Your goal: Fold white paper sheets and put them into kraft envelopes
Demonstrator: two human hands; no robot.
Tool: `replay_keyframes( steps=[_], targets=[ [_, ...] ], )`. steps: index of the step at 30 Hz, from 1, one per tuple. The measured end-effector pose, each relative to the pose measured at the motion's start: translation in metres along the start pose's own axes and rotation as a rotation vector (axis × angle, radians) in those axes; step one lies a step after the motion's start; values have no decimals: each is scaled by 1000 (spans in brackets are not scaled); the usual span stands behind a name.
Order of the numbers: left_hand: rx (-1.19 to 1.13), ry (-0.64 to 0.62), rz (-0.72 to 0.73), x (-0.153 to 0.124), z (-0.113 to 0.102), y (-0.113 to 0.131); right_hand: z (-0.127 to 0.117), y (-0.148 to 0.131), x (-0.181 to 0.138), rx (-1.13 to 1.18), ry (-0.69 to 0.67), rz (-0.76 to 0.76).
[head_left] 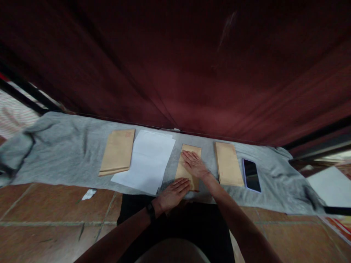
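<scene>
Fingers straight, flat, nothing gripped: L hand (173,194) + R hand (195,165) press brown envelope (181,171).

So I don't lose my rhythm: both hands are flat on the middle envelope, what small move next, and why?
Probably slide the envelope onto the right pile: the left hand and right hand press it flat, and that pile lies just beside it.

Grey cloth (74,153) on floor (49,215) w/ envelopes (117,151), paper (148,160), phone (251,175).
</scene>
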State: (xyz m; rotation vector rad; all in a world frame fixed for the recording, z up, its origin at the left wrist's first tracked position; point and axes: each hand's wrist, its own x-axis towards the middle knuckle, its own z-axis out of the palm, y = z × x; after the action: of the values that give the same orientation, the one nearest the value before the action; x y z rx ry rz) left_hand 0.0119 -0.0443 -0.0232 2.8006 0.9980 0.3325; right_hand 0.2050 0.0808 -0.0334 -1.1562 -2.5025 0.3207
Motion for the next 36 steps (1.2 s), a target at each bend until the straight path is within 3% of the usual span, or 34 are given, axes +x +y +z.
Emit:
replay_keyframes(
  steps=[5,9,16,23,36],
  targets=[
    [16,27,7,0,7,-1,5,13,15,-33,56,112],
    [17,36,15,-1,7,-1,6,8,13,-49,85,172],
    [25,6,7,0,3,1,-2,-20,-36,36,28,33],
    [13,-15,20,2,2,3,-11,-44,-85,58,-72,41],
    [39,-1,-16,20,-1,13,-26,-45,-124,124,6,70]
  ],
)
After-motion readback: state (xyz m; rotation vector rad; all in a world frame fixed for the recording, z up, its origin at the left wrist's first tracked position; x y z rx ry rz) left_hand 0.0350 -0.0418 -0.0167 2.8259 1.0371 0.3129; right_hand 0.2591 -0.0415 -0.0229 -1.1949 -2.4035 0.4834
